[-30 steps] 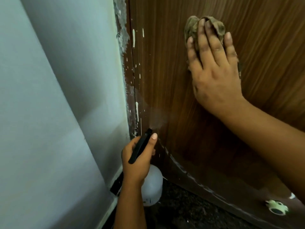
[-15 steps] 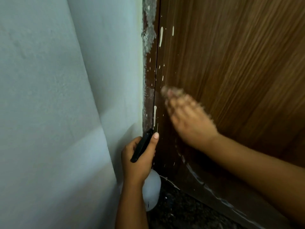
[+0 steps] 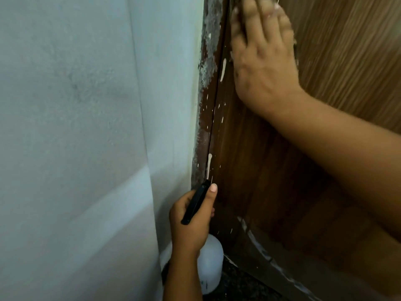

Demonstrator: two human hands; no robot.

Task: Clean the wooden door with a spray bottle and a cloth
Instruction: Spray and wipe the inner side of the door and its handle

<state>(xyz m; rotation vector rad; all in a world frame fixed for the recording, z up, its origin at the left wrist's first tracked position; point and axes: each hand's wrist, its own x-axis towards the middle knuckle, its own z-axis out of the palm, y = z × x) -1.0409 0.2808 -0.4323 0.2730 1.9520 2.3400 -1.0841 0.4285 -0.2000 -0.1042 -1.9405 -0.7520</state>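
One wall (image 3: 76,127) at left; one wooden door (image 3: 347,61) at right, paint-flecked along its edge. Two hands: right hand (image 3: 264,68) spread flat, blurred, pressed high on the door; any cloth beneath cannot be told. Left hand (image 3: 191,222) is wrapped round one spray bottle (image 3: 209,270), low by the door edge.

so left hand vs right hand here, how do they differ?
Left hand is low, near the floor, fist closed around the spray bottle; right hand is high, fingers spread flat against the wooden door. Left hand is sharp; right hand is motion-blurred. The cloth is barely visible under the right hand. Both sit close to the door's paint-flecked left edge.
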